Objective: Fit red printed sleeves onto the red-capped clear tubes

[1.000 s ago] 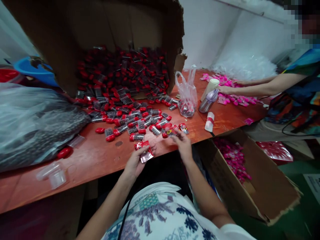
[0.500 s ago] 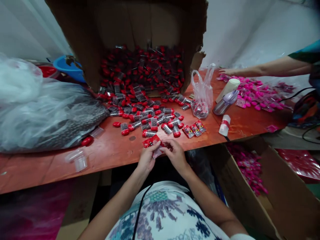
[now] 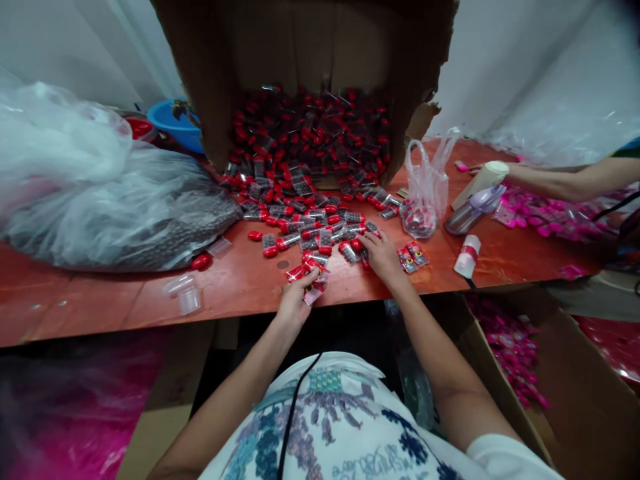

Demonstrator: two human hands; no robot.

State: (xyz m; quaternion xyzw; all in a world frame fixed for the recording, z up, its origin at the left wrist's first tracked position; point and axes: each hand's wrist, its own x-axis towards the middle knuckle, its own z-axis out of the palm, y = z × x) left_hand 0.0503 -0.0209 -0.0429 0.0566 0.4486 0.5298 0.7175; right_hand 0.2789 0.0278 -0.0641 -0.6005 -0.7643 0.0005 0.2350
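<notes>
My left hand is closed on red printed wrappers, holding them just above the table's front edge. Over the near right side of a heap of small clear bottles with red caps, my right hand reaches with fingers spread, touching the bottles there. Dark beads appear to fill the bottles. Close to the right wrist lie two red printed packets. A few capped bottles, such as this one, rest against the right fingertips, which partly hide them.
A large cardboard box on its side spills more bottles onto the red table. Left is a big clear bag of dark beads. A plastic carrier bag, a tumbler and a co-worker's arm over pink items are at right.
My right hand has left the wrappers and moved forward and right to the bottles. The left hand keeps the wrappers. The view has shifted, and the co-worker's hand now has a pink item near it.
</notes>
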